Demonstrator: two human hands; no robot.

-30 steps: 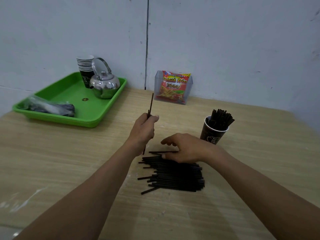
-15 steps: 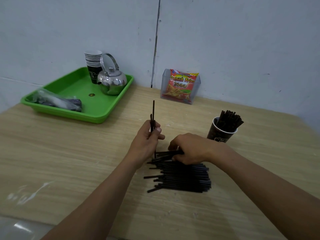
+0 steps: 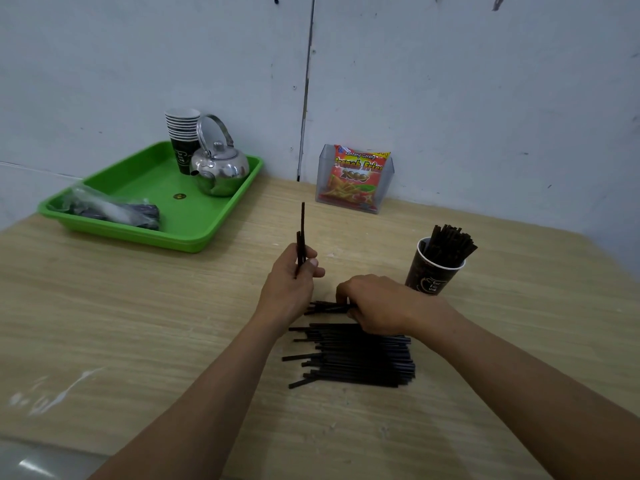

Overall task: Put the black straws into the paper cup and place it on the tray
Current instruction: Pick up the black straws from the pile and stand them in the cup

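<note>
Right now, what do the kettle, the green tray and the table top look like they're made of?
The kettle: polished metal, likely steel, mirror reflections. The tray: glossy moulded plastic, probably. The table top: pale wood grain, perhaps laminate.

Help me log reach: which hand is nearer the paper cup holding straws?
Right. The right hand lies just beside the paper cup; the left hand, holding upright straws, is farther left.

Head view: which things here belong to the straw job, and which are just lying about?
Job: upright straws in the left hand; pinched straws in the right hand; straw pile; paper cup; green tray.
Lying about: kettle; cup stack; snack packet; plastic bag.
</note>
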